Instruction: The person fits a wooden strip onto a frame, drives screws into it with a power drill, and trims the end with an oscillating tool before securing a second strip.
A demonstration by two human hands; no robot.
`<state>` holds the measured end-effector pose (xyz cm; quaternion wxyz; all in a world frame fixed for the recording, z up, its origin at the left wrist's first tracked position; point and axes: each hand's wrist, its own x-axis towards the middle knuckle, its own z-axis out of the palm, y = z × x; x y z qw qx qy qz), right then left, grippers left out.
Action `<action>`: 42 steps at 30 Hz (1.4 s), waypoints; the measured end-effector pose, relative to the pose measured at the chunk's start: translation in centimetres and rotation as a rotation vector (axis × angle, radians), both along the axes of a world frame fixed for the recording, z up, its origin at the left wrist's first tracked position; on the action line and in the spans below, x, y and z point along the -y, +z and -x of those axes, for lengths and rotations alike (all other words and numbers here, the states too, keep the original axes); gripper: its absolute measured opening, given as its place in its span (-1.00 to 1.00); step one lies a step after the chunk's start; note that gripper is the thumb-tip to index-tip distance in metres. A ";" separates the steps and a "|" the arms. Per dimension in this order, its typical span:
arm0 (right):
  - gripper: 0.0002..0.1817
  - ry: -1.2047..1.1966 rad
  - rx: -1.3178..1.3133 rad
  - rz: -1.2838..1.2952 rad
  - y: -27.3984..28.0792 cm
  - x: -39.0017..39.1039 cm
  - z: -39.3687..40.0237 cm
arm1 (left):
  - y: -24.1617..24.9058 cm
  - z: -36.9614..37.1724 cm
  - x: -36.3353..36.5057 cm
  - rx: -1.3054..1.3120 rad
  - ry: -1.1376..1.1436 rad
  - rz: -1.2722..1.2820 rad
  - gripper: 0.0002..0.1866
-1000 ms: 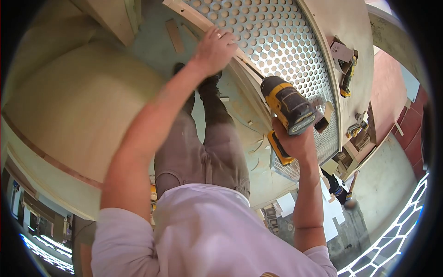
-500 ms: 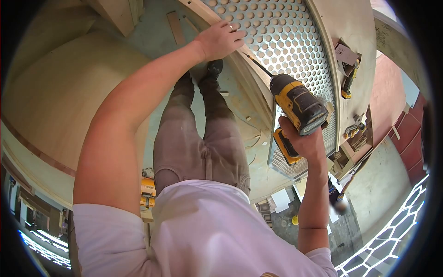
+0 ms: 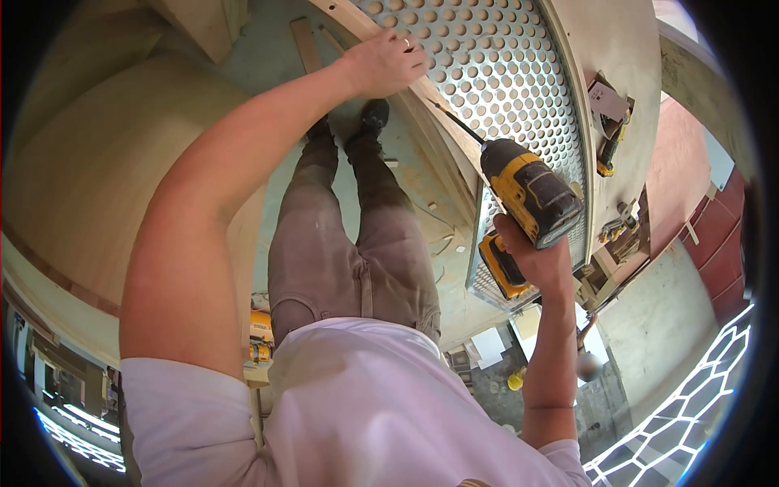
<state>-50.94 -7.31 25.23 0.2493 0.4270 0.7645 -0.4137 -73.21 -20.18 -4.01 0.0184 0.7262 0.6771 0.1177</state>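
My right hand [image 3: 537, 253] is wrapped around the handle of a yellow-and-black cordless impact driver [image 3: 531, 193]. Its long thin bit [image 3: 457, 122] points up and left, with the tip at the wooden edge strip [image 3: 450, 130]. Beyond the tip, my left hand [image 3: 388, 63] grips that same strip, its fingers curled over the top and a ring on one finger. Alongside the strip lies a metal sheet [image 3: 495, 61] full of round holes. Whether a screw sits at the bit's tip is too small to tell.
Another yellow-and-black tool [image 3: 614, 144] lies beside a small box [image 3: 608, 101] on the curved wooden surface at right. Clamps [image 3: 621, 223] sit lower down. A large curved wood panel [image 3: 105, 178] stands at left. Wood offcuts [image 3: 307, 45] lie on the floor near my feet.
The impact driver has shifted slightly right and down, its bit tip staying close to the wooden strip. My left hand has moved a little up and left, still on the strip.
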 end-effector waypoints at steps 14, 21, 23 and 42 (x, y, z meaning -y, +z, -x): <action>-0.62 0.185 -0.060 -0.008 -0.4 -0.2 -0.5 | 2.7 0.6 -6.1 0.596 0.606 0.476 -0.39; -0.47 0.264 -0.081 -0.081 -0.8 0.0 0.8 | 0.1 -0.1 -5.7 0.498 0.617 0.293 -0.51; -0.47 0.196 -0.089 -0.045 -0.8 0.1 0.9 | 0.1 0.0 -5.8 0.469 0.604 0.247 -0.55; -0.47 0.062 0.024 -0.024 -2.0 0.3 1.4 | -0.5 0.0 -5.7 0.314 0.545 0.024 -0.64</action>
